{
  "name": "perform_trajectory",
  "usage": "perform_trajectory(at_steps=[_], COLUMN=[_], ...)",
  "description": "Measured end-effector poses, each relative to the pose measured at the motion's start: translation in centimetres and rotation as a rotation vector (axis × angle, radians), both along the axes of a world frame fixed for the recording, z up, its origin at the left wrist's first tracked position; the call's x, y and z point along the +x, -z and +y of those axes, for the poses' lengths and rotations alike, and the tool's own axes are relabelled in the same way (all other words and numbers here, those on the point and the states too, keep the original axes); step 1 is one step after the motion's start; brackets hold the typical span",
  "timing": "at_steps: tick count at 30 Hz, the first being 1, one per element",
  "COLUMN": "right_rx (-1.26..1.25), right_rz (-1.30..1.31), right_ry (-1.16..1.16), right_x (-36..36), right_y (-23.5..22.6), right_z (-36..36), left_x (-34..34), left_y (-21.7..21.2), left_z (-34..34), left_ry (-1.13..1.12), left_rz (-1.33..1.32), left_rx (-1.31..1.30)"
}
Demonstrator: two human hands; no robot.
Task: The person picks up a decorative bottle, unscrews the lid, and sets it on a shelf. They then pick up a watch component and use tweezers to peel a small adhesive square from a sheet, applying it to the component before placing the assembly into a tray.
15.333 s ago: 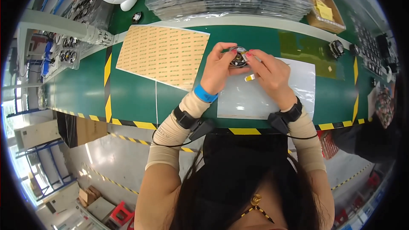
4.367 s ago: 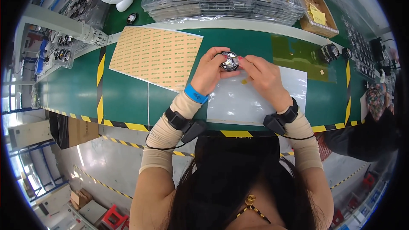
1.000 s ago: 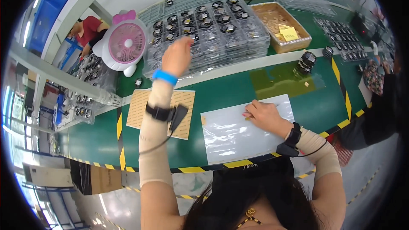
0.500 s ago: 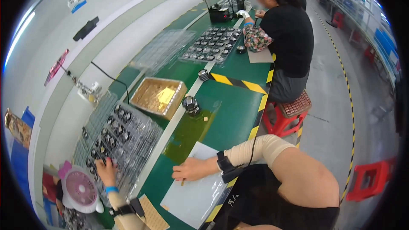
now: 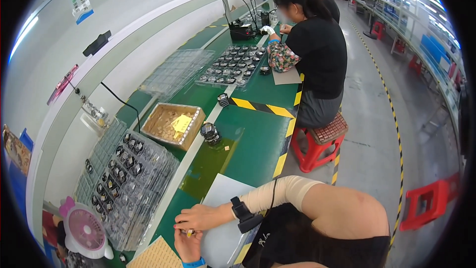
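My right hand (image 5: 199, 217) reaches in over the white sheet (image 5: 223, 238), fingers bent and closed. Just below it, my left hand (image 5: 187, 245) meets it, its fingers curled upward. A small yellowish piece (image 5: 190, 232) shows where the fingers of both hands come together; whatever else they grip is hidden. To the left lies a stack of clear plastic trays (image 5: 144, 188), with round black parts (image 5: 118, 172) in the top one. A tan sheet of small labels (image 5: 156, 256) lies beside my left hand.
Beyond the hands stand a pile of round black parts (image 5: 210, 133) and a cardboard box (image 5: 196, 119) with a yellow paper in it. A pink and white fan (image 5: 87, 231) is at the left. A co-worker (image 5: 317, 44) sits farther along the green bench.
My left hand has left the tray of black parts and come right to meet my right hand. My right hand has shifted slightly left and down. The view has shifted too.
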State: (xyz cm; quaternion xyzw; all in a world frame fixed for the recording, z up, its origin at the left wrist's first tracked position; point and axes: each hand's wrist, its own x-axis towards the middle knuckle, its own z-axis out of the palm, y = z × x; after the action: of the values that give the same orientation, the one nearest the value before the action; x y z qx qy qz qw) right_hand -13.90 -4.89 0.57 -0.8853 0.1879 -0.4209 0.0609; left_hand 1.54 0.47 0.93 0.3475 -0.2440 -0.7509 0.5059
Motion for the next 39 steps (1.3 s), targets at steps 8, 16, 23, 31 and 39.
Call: perform_trajectory(at_steps=[8, 16, 23, 31, 39], right_rx=[0.255, 0.172, 0.384, 0.258, 0.335], right_rz=[-0.110, -0.152, 0.009, 0.072, -0.071], right_ry=[-0.150, -0.041, -0.114, -0.067, -0.083], right_x=[2.4, 2.0, 2.3, 2.3, 2.8], right_y=[1.2, 0.3, 0.4, 1.3, 1.0], right_z=[0.2, -1.3, -0.7, -0.5, -0.5], left_x=[2.7, 1.9, 3.1, 3.5, 3.1], left_y=[1.8, 0.9, 0.8, 1.5, 1.0], left_z=[1.2, -1.0, 0.3, 0.0, -0.2], left_ry=[-0.056, 0.042, 0.027, 0.082, -0.050], left_rz=[-0.047, 0.032, -0.040, -0.043, 0.009], left_rx=[-0.084, -0.174, -0.054, -0.038, -0.100])
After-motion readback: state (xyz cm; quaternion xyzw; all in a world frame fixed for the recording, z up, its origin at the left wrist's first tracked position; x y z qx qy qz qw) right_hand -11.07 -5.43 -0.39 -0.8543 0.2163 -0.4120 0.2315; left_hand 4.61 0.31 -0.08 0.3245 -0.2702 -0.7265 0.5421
